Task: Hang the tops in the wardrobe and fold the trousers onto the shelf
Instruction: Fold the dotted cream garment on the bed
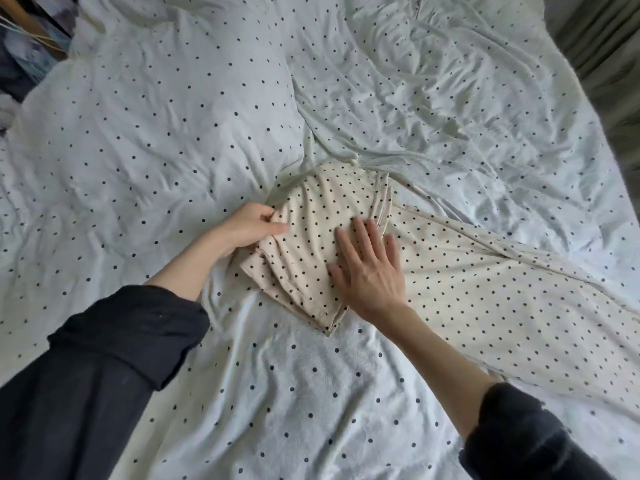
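Cream trousers with small black dots (485, 306) lie across the bed, stretching from the middle toward the right edge. Their left end is folded over into a thick flap (311, 244). My left hand (251, 226) pinches the left edge of that folded flap between thumb and curled fingers. My right hand (367, 268) lies flat on the fold with its fingers straight and spread, pressing it down. Both forearms come out of rolled dark sleeves.
The bed is covered by a crumpled white duvet with dark dots (173, 133). Dark furniture and clutter (24, 46) stand at the top left corner. A grey-green curtain (602, 46) hangs along the right side.
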Action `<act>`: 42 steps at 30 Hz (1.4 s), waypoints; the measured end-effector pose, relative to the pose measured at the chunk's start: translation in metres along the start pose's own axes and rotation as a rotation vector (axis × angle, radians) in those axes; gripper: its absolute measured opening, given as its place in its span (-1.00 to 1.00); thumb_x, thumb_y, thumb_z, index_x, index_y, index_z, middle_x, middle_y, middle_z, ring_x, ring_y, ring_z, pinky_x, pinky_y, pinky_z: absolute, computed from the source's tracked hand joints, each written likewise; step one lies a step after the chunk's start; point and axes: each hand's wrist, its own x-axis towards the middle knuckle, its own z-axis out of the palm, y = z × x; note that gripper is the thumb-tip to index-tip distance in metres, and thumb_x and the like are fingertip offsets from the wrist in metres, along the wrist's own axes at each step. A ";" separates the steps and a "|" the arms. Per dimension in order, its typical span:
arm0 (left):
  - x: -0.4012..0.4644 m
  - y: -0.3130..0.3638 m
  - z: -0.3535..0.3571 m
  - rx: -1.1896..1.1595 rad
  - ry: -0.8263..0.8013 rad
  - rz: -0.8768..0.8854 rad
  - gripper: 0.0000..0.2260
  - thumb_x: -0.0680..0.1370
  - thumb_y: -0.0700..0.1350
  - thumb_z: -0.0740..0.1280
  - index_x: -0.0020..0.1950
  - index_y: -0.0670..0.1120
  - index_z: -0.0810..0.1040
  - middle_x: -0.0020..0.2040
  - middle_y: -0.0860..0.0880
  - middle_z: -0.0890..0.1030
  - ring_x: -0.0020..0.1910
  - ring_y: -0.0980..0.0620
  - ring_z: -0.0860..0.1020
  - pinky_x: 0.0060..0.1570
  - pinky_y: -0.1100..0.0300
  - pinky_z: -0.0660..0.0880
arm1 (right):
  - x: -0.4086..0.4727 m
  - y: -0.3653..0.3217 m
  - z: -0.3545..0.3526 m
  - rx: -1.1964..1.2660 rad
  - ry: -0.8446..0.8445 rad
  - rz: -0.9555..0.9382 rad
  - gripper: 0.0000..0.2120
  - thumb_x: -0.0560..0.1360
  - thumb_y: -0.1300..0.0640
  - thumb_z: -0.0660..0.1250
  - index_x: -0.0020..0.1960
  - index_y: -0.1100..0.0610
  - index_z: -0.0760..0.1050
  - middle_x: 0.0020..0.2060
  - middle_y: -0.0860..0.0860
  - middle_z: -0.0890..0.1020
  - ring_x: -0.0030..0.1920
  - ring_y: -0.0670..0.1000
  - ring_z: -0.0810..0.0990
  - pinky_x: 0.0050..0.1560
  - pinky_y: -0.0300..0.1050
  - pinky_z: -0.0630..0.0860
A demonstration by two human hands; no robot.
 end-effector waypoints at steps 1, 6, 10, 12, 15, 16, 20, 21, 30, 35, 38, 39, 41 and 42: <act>-0.004 0.006 -0.002 -0.013 -0.038 -0.005 -0.76 0.52 -0.14 0.36 0.09 -0.28 0.54 -0.08 -0.17 0.56 -0.16 0.00 0.50 -0.23 0.20 0.44 | 0.000 0.001 -0.001 -0.002 -0.022 0.004 -0.41 0.57 -0.24 -0.11 0.54 -0.06 -0.06 0.54 0.04 -0.10 0.53 0.05 -0.22 0.49 0.14 -0.25; -0.037 0.057 -0.003 -0.094 -0.029 0.093 -0.80 0.53 -0.25 0.29 0.14 -0.24 0.54 0.08 -0.28 0.59 0.05 -0.19 0.58 0.00 -0.02 0.51 | -0.008 0.009 -0.022 0.337 -0.015 -0.004 -0.48 0.63 -0.07 0.04 0.54 0.01 0.01 0.54 -0.02 -0.04 0.53 -0.02 -0.15 0.49 -0.06 -0.21; -0.064 0.110 0.035 -0.016 -0.016 0.288 -0.81 0.53 -0.24 0.29 0.10 -0.29 0.50 -0.09 -0.15 0.54 -0.17 0.03 0.51 -0.17 0.16 0.42 | -0.027 0.038 -0.060 1.263 0.008 0.351 -0.53 0.64 -0.05 0.07 0.50 0.05 0.18 0.47 -0.04 0.28 0.42 -0.08 0.29 0.41 -0.07 0.28; -0.075 0.133 0.074 0.089 -0.064 0.407 -0.82 0.54 -0.21 0.29 0.12 -0.21 0.50 -0.15 -0.09 0.56 -0.33 0.13 0.49 -0.33 0.30 0.42 | -0.039 0.063 -0.074 1.655 0.021 0.497 -0.52 0.62 -0.10 0.05 0.48 0.08 0.22 0.42 0.01 0.36 0.32 -0.03 0.42 0.24 -0.08 0.44; -0.079 0.150 0.142 0.229 -0.164 0.521 -0.64 0.57 -0.15 0.27 0.37 -0.03 0.39 -0.15 -0.01 0.56 -0.42 0.17 0.45 -0.46 0.42 0.34 | -0.059 0.100 -0.082 1.921 0.034 0.597 -0.50 0.62 -0.15 -0.01 0.45 0.08 0.24 0.34 0.04 0.42 0.21 0.05 0.52 0.06 -0.03 0.50; -0.079 0.150 0.163 0.278 -0.240 0.509 -0.60 0.58 -0.13 0.26 0.42 0.01 0.33 -0.11 -0.01 0.56 -0.41 0.17 0.47 -0.45 0.39 0.36 | -0.065 0.110 -0.082 1.903 0.039 0.618 -0.53 0.62 -0.15 0.00 0.42 0.07 0.27 0.30 0.03 0.45 0.16 0.04 0.54 0.02 -0.03 0.52; -0.067 0.128 0.186 0.356 -0.186 0.442 -0.70 0.58 -0.08 0.24 0.31 0.00 0.48 0.01 0.01 0.52 -0.23 0.16 0.45 -0.33 0.33 0.29 | -0.081 0.128 -0.071 1.546 0.021 0.701 -0.65 0.62 -0.04 0.12 0.36 0.05 0.34 0.21 -0.01 0.52 0.11 -0.01 0.54 0.11 -0.04 0.46; -0.061 0.118 0.180 0.322 -0.059 0.425 -0.74 0.57 -0.11 0.25 0.25 -0.03 0.53 0.04 -0.01 0.53 -0.20 0.14 0.46 -0.30 0.34 0.27 | -0.082 0.130 -0.066 1.425 0.058 0.732 -0.63 0.62 0.00 0.15 0.39 0.08 0.34 0.23 0.01 0.52 0.13 -0.02 0.52 0.11 -0.07 0.45; -0.018 0.079 0.132 -0.070 0.011 -0.012 -0.84 0.50 -0.10 0.40 0.05 -0.06 0.55 0.06 -0.08 0.62 0.00 -0.01 0.58 0.07 0.10 0.47 | -0.075 0.097 -0.039 0.491 0.276 0.325 -0.67 0.57 0.16 0.25 0.31 0.20 0.46 0.39 0.17 0.35 0.38 0.17 0.30 0.34 0.03 0.30; -0.031 0.084 0.130 -0.175 0.030 0.077 -0.82 0.48 -0.32 0.36 0.04 -0.14 0.52 -0.02 -0.11 0.62 -0.08 -0.01 0.56 0.00 0.16 0.46 | -0.075 0.086 -0.034 0.503 0.115 0.373 -0.60 0.60 0.07 0.14 0.43 0.03 0.26 0.41 0.05 0.24 0.37 0.11 0.26 0.23 -0.02 0.33; -0.051 0.077 0.120 -0.216 0.018 0.083 -0.80 0.50 -0.30 0.34 0.04 -0.05 0.51 -0.07 -0.01 0.61 -0.19 0.10 0.53 -0.24 0.30 0.45 | -0.081 0.073 -0.037 0.494 0.134 0.291 -0.63 0.60 0.08 0.14 0.40 0.08 0.29 0.31 0.08 0.35 0.31 0.14 0.33 0.29 -0.06 0.25; -0.060 0.073 0.116 -0.225 0.009 0.076 -0.79 0.50 -0.29 0.34 0.04 -0.02 0.50 -0.08 0.02 0.61 -0.20 0.12 0.52 -0.28 0.28 0.42 | -0.083 0.067 -0.038 0.487 0.132 0.279 -0.63 0.61 0.06 0.13 0.40 0.08 0.28 0.28 0.07 0.37 0.28 0.13 0.36 0.29 -0.06 0.25; -0.077 0.061 0.106 -0.274 -0.012 0.066 -0.77 0.51 -0.30 0.33 0.04 0.01 0.51 -0.05 0.00 0.62 -0.13 0.07 0.55 -0.19 0.20 0.44 | -0.088 0.050 -0.037 0.488 0.105 0.265 -0.61 0.62 0.04 0.09 0.43 0.06 0.23 0.27 0.04 0.38 0.25 0.12 0.37 0.30 -0.05 0.23; -0.089 0.053 0.098 -0.302 -0.019 0.062 -0.76 0.51 -0.32 0.33 0.03 0.01 0.51 -0.02 -0.03 0.62 -0.08 0.02 0.55 -0.09 0.12 0.46 | -0.093 0.036 -0.037 0.491 0.085 0.250 -0.60 0.62 0.03 0.07 0.44 0.04 0.20 0.28 0.04 0.36 0.26 0.12 0.37 0.30 -0.06 0.21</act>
